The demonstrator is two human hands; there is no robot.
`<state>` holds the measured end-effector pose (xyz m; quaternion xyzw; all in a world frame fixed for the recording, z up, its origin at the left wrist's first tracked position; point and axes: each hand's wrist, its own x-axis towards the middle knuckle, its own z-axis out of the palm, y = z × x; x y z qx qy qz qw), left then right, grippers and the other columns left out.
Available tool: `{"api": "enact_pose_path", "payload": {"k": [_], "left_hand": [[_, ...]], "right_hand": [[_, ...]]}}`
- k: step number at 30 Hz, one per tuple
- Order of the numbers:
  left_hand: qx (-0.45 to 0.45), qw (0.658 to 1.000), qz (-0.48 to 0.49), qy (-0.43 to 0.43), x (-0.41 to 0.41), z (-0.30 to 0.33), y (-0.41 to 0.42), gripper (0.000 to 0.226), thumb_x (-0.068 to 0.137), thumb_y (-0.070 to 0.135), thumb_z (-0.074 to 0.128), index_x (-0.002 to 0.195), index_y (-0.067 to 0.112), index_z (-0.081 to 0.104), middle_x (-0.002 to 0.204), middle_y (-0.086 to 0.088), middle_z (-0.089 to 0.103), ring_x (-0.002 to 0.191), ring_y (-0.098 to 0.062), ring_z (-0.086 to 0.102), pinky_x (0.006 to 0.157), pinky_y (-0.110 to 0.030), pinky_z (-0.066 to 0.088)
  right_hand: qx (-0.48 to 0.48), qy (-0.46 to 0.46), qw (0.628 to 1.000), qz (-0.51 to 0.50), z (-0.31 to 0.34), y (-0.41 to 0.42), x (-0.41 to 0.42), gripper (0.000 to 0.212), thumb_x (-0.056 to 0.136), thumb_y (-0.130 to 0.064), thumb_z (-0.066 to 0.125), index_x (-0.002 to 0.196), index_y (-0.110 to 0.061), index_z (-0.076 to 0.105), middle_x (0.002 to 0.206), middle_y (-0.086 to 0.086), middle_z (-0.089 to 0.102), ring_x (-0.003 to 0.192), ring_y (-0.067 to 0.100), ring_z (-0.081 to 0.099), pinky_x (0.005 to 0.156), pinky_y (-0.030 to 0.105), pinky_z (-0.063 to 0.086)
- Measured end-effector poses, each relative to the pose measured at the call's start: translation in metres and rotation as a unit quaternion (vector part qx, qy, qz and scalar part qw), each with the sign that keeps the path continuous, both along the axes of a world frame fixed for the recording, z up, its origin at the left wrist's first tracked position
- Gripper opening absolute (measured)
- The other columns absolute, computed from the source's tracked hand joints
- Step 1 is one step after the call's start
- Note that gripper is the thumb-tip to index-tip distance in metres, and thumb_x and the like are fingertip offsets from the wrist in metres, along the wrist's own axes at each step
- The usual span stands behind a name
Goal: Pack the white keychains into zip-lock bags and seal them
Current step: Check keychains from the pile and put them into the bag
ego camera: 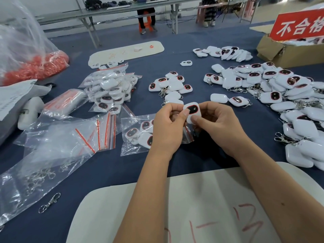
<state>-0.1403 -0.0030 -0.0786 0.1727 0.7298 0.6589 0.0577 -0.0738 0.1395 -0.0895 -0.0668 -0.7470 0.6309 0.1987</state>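
Observation:
A white keychain [192, 110] with a dark red-rimmed oval face is held up between both hands above the table. My left hand [168, 127] pinches its left edge, my right hand [216, 123] its lower right corner. Just below lies a zip-lock bag [135, 135] with several keychains inside, partly hidden by my left hand. A small cluster of loose keychains [171, 84] lies beyond my hands. A big heap of keychains [284, 95] fills the right side. Filled bags [110, 88] are stacked at centre left.
Empty red-striped zip-lock bags [91, 135] lie at left, beside a clear bag of metal clasps [35, 179] and a loose clasp [50, 202]. A bag of red rings [35, 65] sits far left. A cardboard box [280, 51] with a red sign stands far right. White board [192, 207] lies under my forearms.

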Motion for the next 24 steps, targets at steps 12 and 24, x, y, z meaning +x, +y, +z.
{"api": "enact_pose_path", "payload": {"k": [12, 24], "left_hand": [[-0.151, 0.970, 0.140, 0.129, 0.002, -0.010, 0.003, 0.028, 0.083, 0.023, 0.081, 0.080, 0.015, 0.055, 0.071, 0.004, 0.060, 0.070, -0.018, 0.058, 0.068, -0.034, 0.050], [-0.129, 0.977, 0.145, 0.089, 0.000, -0.001, -0.004, 0.014, 0.082, 0.006, 0.070, 0.072, 0.016, 0.071, 0.063, 0.003, 0.068, 0.061, -0.013, 0.066, 0.062, -0.025, 0.054]], "right_hand": [[0.011, -0.019, 0.996, -0.081, -0.002, 0.001, -0.002, 0.015, 0.093, -0.007, 0.076, 0.102, -0.020, 0.076, 0.086, -0.001, 0.080, 0.072, 0.008, 0.071, 0.072, 0.022, 0.059], [-0.209, 0.061, 0.975, -0.037, 0.001, -0.018, -0.007, 0.012, 0.102, -0.008, 0.066, 0.107, 0.001, 0.059, 0.094, 0.018, 0.077, 0.089, 0.032, 0.078, 0.080, 0.034, 0.064]]}}
